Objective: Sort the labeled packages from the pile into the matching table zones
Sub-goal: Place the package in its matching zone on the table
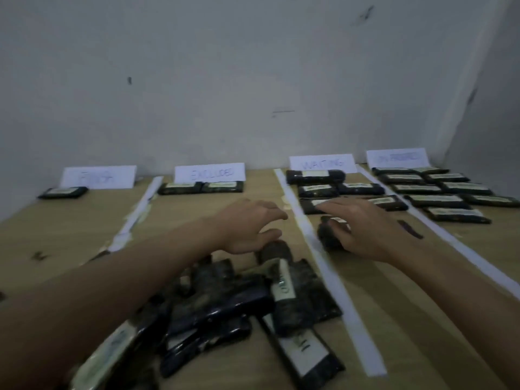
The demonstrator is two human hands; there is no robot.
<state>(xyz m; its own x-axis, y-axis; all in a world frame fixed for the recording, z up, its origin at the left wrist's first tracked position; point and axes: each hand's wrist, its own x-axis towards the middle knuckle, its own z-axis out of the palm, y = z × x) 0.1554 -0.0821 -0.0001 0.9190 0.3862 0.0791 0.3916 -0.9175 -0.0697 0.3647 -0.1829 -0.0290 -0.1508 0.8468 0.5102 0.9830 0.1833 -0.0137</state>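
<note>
Here, nearest the viewer:
Pile (225,311): a heap of dark, shiny packages with pale labels lies on the wooden table (70,240), in the near middle. The heap overlaps too much for an exact count; roughly eight or more show.
Top package (284,282): one dark package with a white label lies across the heap, its far end just under the left hand.
Left hand (247,226): it reaches over the far edge of the pile, fingers loosely curved and spread, thumb touching or just above the top package's far end. Whether it truly grips is unclear through the blur.
Right hand (363,229): it lies over one dark package (329,235), thumb and fingers curled on it, in the third lane just right of a white tape line.
Tape lines: three white strips (332,277) run from near to far and split the table into four lanes.
Waiting lane: about five dark packages (315,177) lie in rows beyond the right hand, one partly hidden by it.
Rightmost lane: about nine packages (439,201) lie in neat rows.
Excluded lane: two packages (199,187) lie side by side.
Leftmost lane: one package (63,192) lies alone.
Signs: four white cards stand against the wall (253,80). One reads EXCLUDED (209,172), one WAITING (322,163); the leftmost card (98,176) and rightmost card (396,157) are too blurred to read.
</note>
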